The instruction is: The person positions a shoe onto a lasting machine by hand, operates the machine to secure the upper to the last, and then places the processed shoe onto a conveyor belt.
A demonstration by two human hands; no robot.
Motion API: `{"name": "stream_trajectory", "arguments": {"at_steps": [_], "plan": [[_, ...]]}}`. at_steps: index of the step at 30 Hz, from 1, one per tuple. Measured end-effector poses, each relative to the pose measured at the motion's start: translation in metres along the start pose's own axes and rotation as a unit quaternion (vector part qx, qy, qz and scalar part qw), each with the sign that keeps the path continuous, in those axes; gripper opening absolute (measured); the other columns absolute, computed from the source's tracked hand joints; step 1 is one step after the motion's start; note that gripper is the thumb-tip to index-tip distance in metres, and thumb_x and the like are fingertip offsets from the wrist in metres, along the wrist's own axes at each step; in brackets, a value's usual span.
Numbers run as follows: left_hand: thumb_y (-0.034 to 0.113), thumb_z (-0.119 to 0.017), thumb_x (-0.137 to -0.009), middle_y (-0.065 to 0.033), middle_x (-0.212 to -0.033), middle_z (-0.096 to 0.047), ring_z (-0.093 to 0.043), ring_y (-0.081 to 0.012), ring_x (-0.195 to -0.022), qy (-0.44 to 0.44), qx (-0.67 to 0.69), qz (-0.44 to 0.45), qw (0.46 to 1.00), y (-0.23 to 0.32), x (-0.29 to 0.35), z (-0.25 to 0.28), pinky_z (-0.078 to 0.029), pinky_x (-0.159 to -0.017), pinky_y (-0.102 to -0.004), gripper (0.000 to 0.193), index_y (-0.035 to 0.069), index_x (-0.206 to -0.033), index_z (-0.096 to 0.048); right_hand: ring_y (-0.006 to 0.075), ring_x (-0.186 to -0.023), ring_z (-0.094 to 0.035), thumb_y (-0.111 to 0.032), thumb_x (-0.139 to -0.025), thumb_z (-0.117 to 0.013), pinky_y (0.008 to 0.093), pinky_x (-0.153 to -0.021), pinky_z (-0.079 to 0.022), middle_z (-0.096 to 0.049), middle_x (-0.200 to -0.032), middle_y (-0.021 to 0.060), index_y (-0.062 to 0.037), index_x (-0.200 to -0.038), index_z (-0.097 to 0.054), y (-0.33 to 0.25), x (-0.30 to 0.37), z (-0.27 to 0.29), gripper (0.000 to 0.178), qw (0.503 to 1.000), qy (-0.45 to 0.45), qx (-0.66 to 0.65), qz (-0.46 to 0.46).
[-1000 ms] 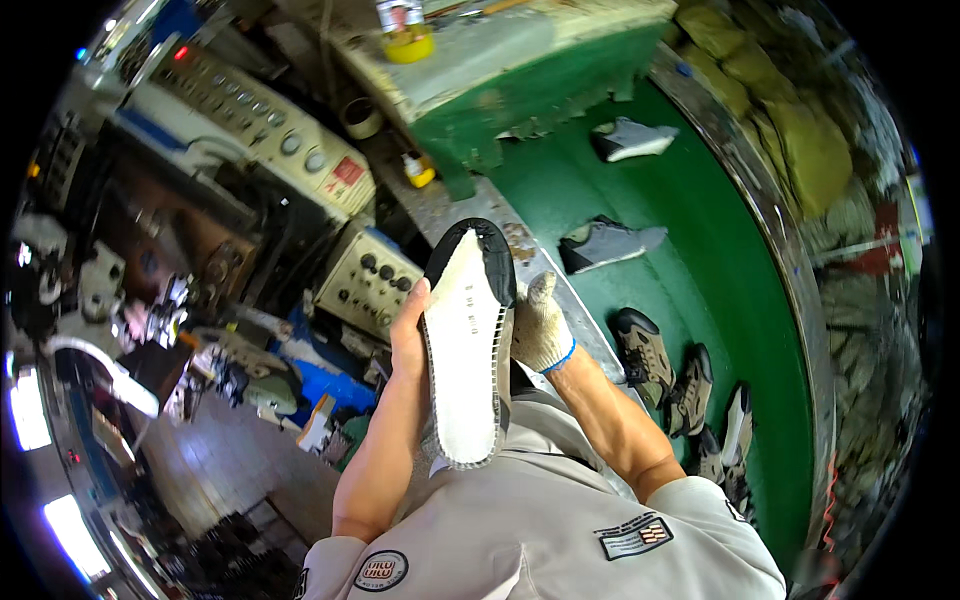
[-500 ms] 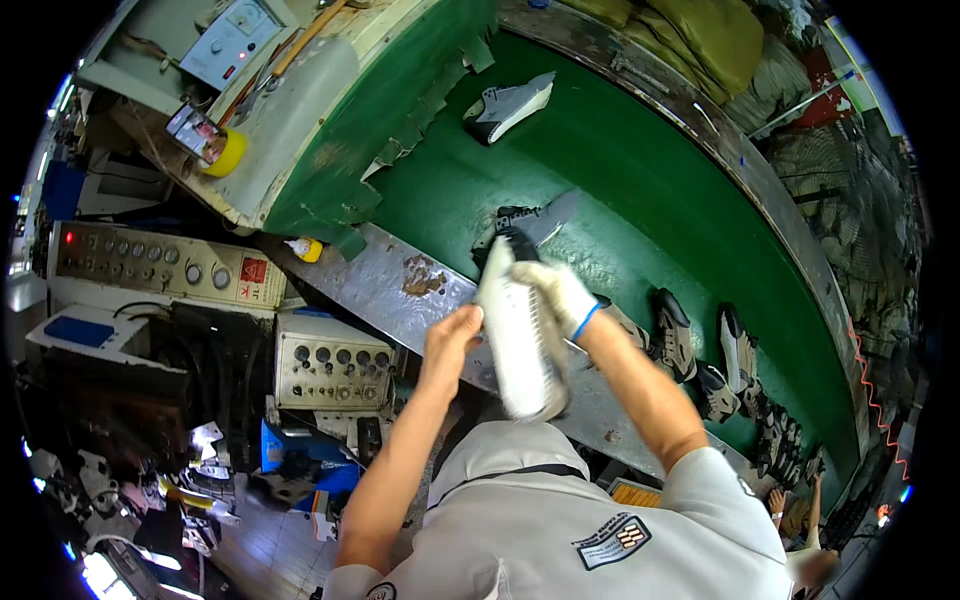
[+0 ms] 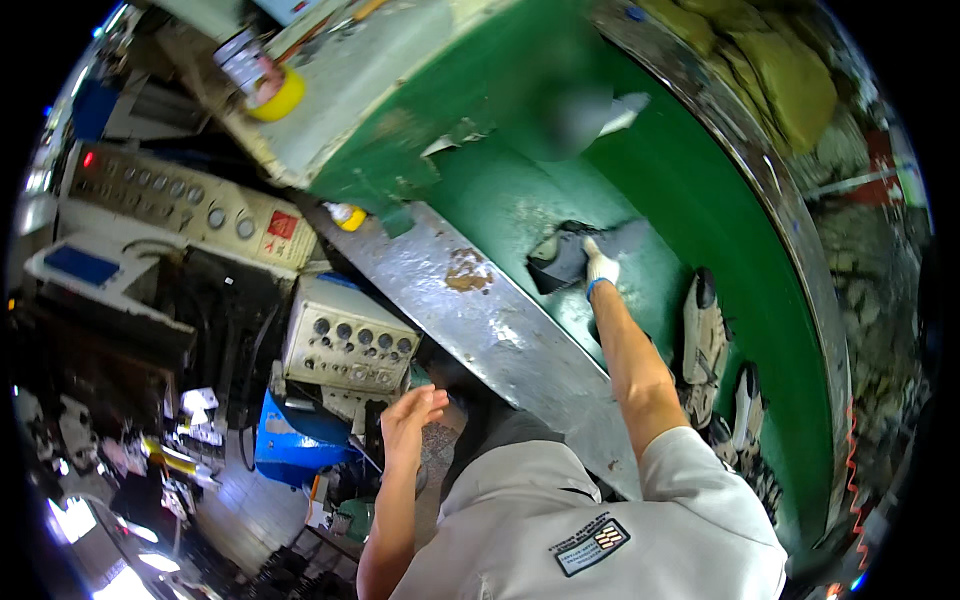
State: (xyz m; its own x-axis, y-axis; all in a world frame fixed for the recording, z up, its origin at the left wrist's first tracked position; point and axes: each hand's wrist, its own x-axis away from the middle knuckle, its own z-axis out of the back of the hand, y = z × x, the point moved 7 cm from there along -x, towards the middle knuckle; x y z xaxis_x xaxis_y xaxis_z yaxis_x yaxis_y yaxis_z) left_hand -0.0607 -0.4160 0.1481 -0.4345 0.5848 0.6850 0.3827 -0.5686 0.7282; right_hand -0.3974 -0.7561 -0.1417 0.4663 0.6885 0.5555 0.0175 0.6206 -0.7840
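Observation:
My right hand (image 3: 602, 264), in a white glove with a blue cuff, grips a grey and black shoe upper (image 3: 566, 258) on the green surface. Its thumb lies over the upper, and the other fingers are mostly hidden. Bare and raised, my left hand (image 3: 410, 415) hangs short of the metal ledge with nothing in it. Its fingers are stretched and lightly bent. Farther off on the green surface is another grey shoe piece (image 3: 622, 113), partly hidden by a blur. To the right of my right arm are grey shoes with dark toes (image 3: 705, 330).
A worn metal ledge (image 3: 500, 310) runs along the near side of the green trough (image 3: 740, 260). At the left are control panels with knobs (image 3: 352, 345) and a small yellow-white bottle (image 3: 345, 216). A phone (image 3: 245, 62) leans on a yellow roll (image 3: 277, 95).
The white-soled shoe has left both hands. My right hand has reached forward to the grey upper, and my left hand has drawn back toward me. The whole view has shifted.

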Motion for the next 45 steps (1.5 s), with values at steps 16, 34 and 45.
{"name": "stream_trajectory", "arguments": {"at_steps": [16,34,45], "plan": [[0.026,-0.062,-0.101,-0.0115,-0.122,-0.069,-0.066,-0.0179,-0.11,0.046,0.122,-0.215,0.968,0.083,0.057,0.161,-0.053,-0.091,-0.0322,0.048,-0.004,-0.137,-0.057,0.0348,-0.11,-0.067,-0.036,-0.093,-0.068,0.0504,-0.099,-0.055,-0.066,-0.124,0.0204,0.0024,-0.138,-0.053,-0.054,0.517,-0.063,0.061,0.576,-0.675,-0.193,-0.419],[-0.001,-0.072,-0.084,-0.0161,-0.099,-0.073,-0.072,-0.023,-0.08,0.367,0.401,-0.234,0.806,-0.013,0.163,0.433,-0.064,-0.073,-0.0332,0.032,-0.011,-0.114,-0.067,0.0115,-0.105,-0.06,-0.019,-0.099,-0.064,0.0278,-0.093,-0.05,-0.065,-0.121,0.0041,-0.002,-0.138,-0.058,-0.008,0.804,-0.181,0.043,0.634,-0.76,0.107,-0.095],[0.006,-0.067,-0.092,-0.0207,-0.119,-0.068,-0.07,-0.0242,-0.101,0.351,0.433,-0.312,0.77,-0.015,0.147,0.486,-0.058,-0.086,-0.0336,0.045,-0.013,-0.131,-0.055,0.0133,-0.11,-0.059,-0.015,-0.098,-0.065,0.0281,-0.098,-0.047,-0.063,-0.126,0.0064,0.0024,-0.142,-0.054,0.047,0.852,-0.229,0.048,0.654,-0.746,-0.018,-0.129]]}}
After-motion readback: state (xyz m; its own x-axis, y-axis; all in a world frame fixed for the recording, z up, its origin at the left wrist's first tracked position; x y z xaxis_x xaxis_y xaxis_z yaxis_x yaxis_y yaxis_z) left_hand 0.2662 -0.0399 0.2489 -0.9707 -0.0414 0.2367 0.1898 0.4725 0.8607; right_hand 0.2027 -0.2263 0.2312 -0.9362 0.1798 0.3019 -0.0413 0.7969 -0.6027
